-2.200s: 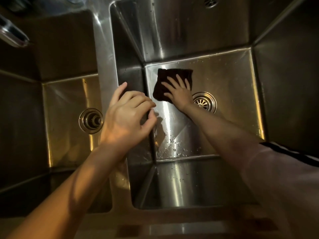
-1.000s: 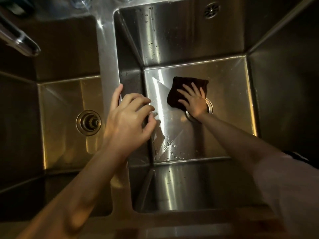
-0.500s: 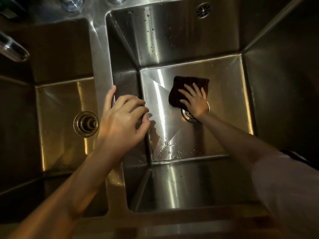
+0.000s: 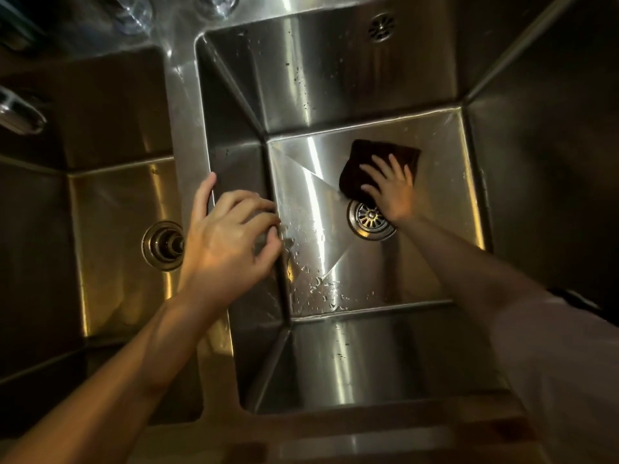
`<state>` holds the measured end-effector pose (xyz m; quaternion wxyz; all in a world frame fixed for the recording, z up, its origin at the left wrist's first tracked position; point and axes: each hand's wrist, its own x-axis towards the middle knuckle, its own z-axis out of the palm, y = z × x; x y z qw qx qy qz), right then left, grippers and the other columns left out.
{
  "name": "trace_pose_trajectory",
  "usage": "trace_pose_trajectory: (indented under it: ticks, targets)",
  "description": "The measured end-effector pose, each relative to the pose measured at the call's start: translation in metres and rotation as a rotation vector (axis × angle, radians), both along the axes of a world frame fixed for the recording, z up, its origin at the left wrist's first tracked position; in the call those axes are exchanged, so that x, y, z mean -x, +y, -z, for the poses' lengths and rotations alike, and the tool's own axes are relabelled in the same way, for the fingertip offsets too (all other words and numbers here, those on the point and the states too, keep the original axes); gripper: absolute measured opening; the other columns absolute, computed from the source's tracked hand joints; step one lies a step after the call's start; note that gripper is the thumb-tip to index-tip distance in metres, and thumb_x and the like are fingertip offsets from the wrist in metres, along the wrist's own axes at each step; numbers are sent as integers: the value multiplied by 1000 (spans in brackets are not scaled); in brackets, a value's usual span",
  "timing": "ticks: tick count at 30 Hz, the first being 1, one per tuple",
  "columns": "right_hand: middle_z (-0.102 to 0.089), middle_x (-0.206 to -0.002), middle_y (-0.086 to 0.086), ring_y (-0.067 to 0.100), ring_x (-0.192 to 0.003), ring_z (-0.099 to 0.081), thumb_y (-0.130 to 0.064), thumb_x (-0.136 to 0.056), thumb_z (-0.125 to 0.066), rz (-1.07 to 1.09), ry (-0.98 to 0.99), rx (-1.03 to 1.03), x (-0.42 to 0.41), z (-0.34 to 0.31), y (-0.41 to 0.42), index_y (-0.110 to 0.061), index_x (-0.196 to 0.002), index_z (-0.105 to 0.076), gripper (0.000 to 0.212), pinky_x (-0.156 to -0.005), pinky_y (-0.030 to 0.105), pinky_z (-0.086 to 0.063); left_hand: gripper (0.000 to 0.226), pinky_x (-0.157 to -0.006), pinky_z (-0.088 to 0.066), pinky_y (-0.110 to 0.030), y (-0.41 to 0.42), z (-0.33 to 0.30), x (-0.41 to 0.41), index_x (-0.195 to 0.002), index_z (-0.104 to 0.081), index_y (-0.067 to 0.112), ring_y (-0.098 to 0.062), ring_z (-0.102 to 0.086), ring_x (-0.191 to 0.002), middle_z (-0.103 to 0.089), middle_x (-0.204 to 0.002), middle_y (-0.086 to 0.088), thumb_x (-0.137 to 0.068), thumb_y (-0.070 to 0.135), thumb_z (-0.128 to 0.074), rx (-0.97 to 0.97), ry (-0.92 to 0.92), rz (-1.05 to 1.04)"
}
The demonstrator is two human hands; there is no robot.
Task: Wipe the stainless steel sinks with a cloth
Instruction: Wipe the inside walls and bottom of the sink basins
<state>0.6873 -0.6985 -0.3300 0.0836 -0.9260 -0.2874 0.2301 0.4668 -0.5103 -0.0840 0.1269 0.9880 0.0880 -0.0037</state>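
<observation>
Two deep stainless steel sinks sit side by side. In the right sink (image 4: 445, 209), my right hand (image 4: 393, 192) lies flat with spread fingers on a dark cloth (image 4: 371, 155), pressing it onto the basin floor just beyond the drain (image 4: 370, 220). My left hand (image 4: 227, 242) rests on the divider (image 4: 187, 135) between the basins, fingers curled over its edge, holding nothing. The left sink (image 4: 110, 209) lies beyond that hand, with its own drain (image 4: 164, 245) showing.
Water droplets cover the near part of the right basin floor (image 4: 318, 286). An overflow grille (image 4: 380, 26) is in the back wall. A faucet spout (image 4: 20, 112) juts in at the far left. Glass items (image 4: 134, 11) stand on the back ledge.
My right hand has slid the cloth from the floor's back left corner rightward past the drain, which now shows more fully. My left hand has stayed on the divider.
</observation>
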Motion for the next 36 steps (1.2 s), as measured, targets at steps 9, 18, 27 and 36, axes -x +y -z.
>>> trace_pose_trajectory:
  ticks: [9,18,27,36]
  targets:
    - [-28,-157,-5,25,-148,-12,-41,-95,-50,-76,72,-77,-74,9,23,-35,-143,-40,49,-117,54,-10,21,-115,-18,-55,0,0,0,-92,-76,16,-21,-61,-106,-71,-104,1,-87,23,-56,-24,8,-7]
    - [-22,-158,-11,20,-149,-11,-46,-97,-41,41,-5,48,9,7,-28,-41,-146,-32,50,-117,47,-10,29,-114,-19,-56,0,3,-1,-94,-75,16,-23,-61,-110,-71,-106,-1,-88,29,-49,-26,25,13]
    - [-27,-157,-8,24,-148,-12,-42,-96,-47,36,71,-69,-86,8,-4,-37,-143,-39,48,-117,53,-12,28,-116,-15,-53,4,9,2,-98,-73,20,-16,-56,-114,-69,-110,4,-90,31,-48,-57,30,24]
    - [-34,-153,-9,20,-148,-16,-40,-95,-50,245,34,-99,-24,11,-41,-35,-138,-48,43,-118,48,-10,26,-115,-17,-54,2,7,3,-92,-75,18,-18,-59,-111,-71,-106,2,-88,29,-52,-30,-24,9]
